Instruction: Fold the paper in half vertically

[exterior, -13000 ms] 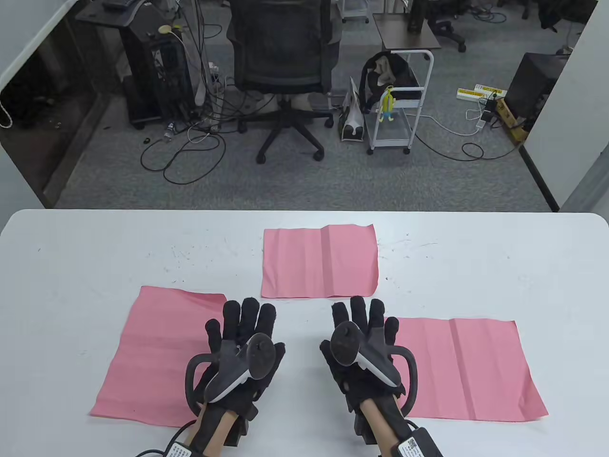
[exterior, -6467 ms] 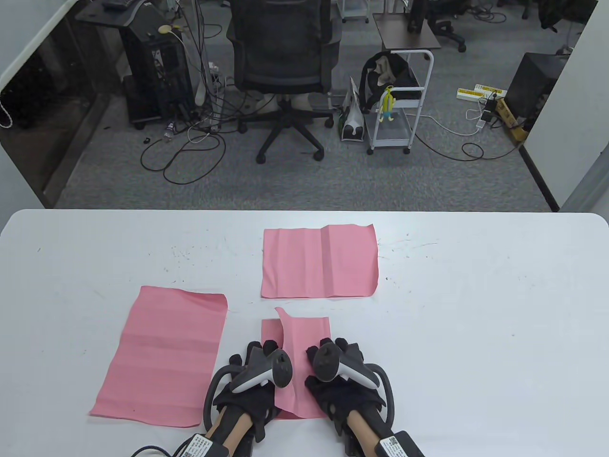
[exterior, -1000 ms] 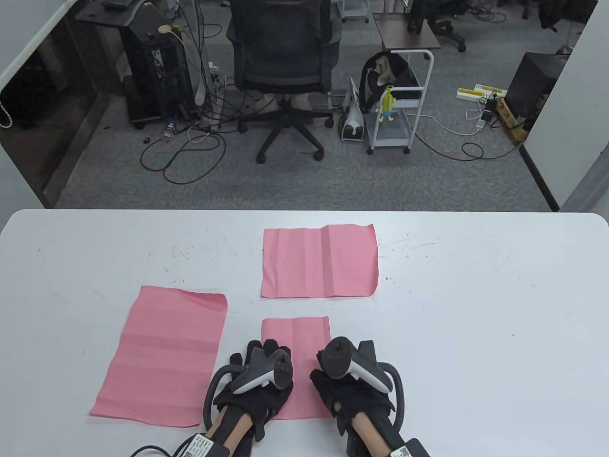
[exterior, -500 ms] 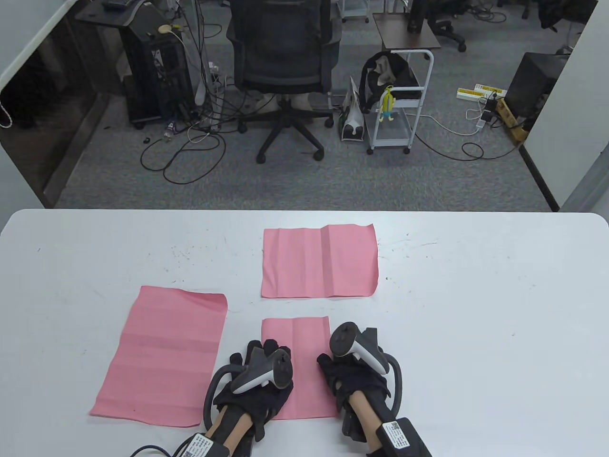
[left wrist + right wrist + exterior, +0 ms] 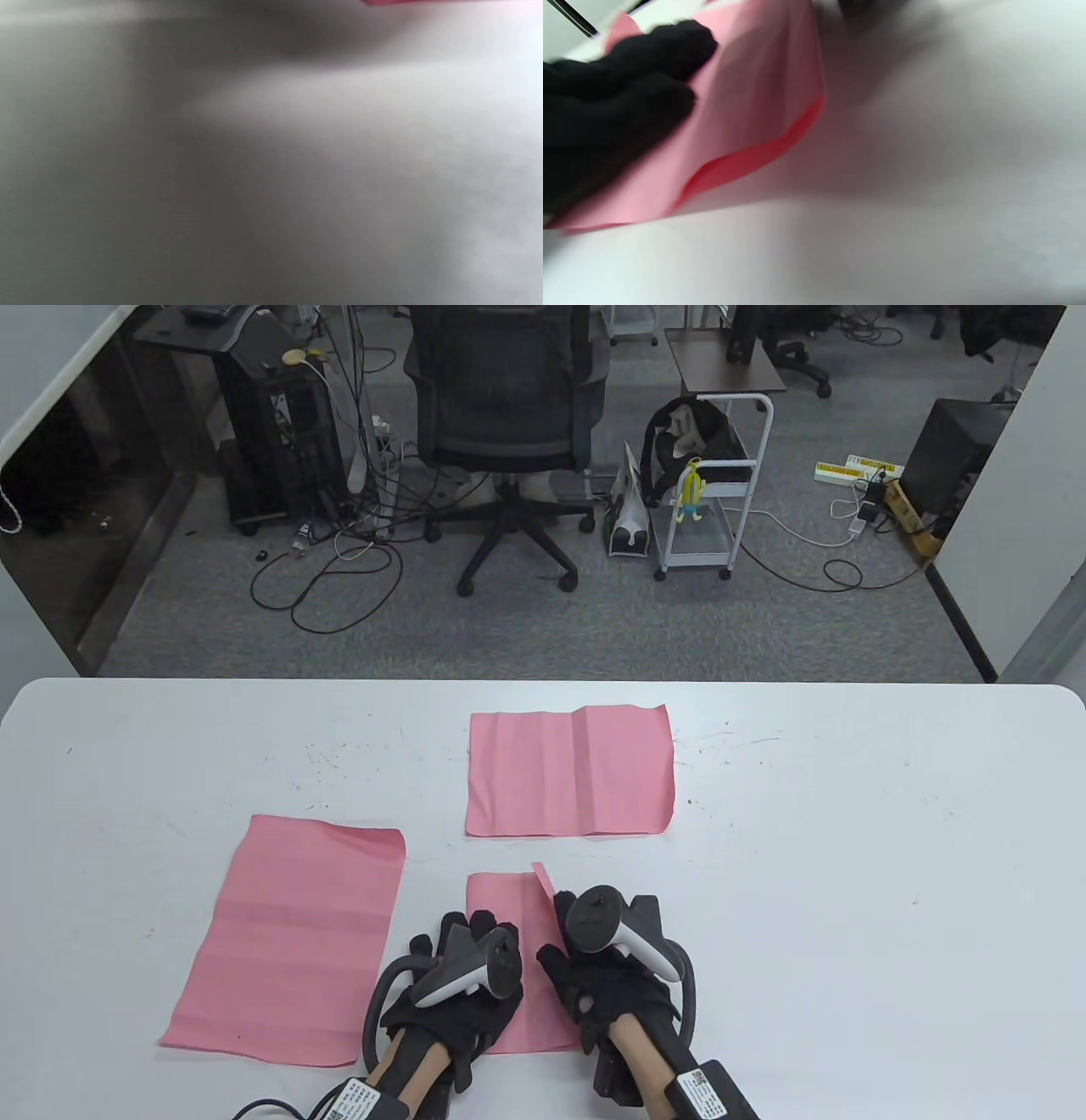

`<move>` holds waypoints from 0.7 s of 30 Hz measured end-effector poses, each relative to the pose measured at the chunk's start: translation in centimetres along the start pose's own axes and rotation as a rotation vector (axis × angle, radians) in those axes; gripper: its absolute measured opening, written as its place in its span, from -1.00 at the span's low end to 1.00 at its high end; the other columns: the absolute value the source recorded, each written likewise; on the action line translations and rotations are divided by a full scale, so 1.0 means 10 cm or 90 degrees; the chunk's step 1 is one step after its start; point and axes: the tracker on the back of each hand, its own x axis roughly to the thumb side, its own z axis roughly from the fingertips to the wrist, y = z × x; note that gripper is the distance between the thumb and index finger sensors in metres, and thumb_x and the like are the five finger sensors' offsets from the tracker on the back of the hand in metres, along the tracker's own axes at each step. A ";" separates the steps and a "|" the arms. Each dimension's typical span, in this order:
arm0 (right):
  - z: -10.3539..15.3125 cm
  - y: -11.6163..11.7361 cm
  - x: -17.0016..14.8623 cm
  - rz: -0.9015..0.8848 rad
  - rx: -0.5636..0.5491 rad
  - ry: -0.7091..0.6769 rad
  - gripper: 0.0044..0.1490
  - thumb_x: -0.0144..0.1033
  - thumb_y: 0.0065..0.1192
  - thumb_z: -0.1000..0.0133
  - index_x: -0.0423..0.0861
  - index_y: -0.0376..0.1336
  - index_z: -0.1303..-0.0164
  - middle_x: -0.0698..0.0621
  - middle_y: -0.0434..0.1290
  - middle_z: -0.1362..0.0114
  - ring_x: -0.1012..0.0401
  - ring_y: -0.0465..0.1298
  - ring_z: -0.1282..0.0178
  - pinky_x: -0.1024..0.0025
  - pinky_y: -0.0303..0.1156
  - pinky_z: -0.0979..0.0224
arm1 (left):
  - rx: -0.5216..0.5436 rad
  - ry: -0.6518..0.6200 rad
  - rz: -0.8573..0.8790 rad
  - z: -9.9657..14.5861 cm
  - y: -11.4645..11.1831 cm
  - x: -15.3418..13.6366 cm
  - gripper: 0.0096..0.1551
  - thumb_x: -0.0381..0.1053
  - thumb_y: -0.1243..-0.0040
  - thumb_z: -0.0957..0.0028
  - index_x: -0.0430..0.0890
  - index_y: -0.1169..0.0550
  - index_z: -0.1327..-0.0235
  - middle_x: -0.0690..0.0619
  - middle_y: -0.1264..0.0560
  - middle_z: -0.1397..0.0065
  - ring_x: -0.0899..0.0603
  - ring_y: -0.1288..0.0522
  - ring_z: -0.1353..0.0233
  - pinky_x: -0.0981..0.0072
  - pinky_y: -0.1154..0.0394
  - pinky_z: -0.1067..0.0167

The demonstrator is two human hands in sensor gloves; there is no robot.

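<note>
Paper [image 5: 496, 903] lies on the surface [image 5: 848, 857] directly under both hands, long axis running away from the person. Right hand [image 5: 607, 984], the nearer to the free edge, pinches that right edge and lifts it toward the left hand [image 5: 454, 988], which rests flat on the sheet's left half, fingers extended. No containers are present.

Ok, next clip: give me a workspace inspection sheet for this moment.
Surface: white table, scuffed.
Job's things: folded pink paper near the front edge, right side lifted and curling leftward.
Clutter: two more pink sheets, left pink sheet and far pink sheet, lying flat.
Grippers: left hand rests on the paper's left part; right hand grips the raised flap, fingers curled on it.
Cables: glove leads at the wrists; loose cords on the floor.
Surroundings: office chair, white cart, carpet.
</note>
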 end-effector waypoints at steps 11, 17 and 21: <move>-0.09 -0.02 -0.34 -0.228 -0.005 0.053 -0.17 -0.23 0.19 -0.15 0.01 -0.10 -0.57 0.15 0.43 -0.38 0.36 0.65 -0.03 0.42 0.59 -0.06 | -0.001 0.002 -0.003 0.00 0.00 0.00 -0.10 0.41 0.52 -0.13 0.19 0.42 -0.61 0.07 0.51 -0.74 -0.27 0.48 -0.72 -0.39 0.31 -0.60; -0.08 -0.01 -0.31 -0.198 -0.024 0.058 -0.18 -0.23 0.20 -0.15 0.02 -0.09 -0.57 0.17 0.44 -0.37 0.38 0.65 -0.01 0.44 0.60 -0.05 | 0.000 0.007 -0.007 0.00 0.02 0.00 -0.10 0.41 0.50 -0.13 0.20 0.41 -0.62 0.11 0.49 -0.75 -0.27 0.46 -0.73 -0.38 0.29 -0.62; -0.08 -0.01 -0.32 -0.204 -0.025 0.057 -0.18 -0.23 0.20 -0.15 0.02 -0.09 -0.57 0.15 0.44 -0.37 0.38 0.65 -0.01 0.45 0.60 -0.05 | 0.012 0.015 -0.011 0.04 0.10 0.01 -0.11 0.41 0.43 -0.15 0.23 0.33 -0.66 0.12 0.41 -0.80 -0.25 0.38 -0.77 -0.37 0.26 -0.63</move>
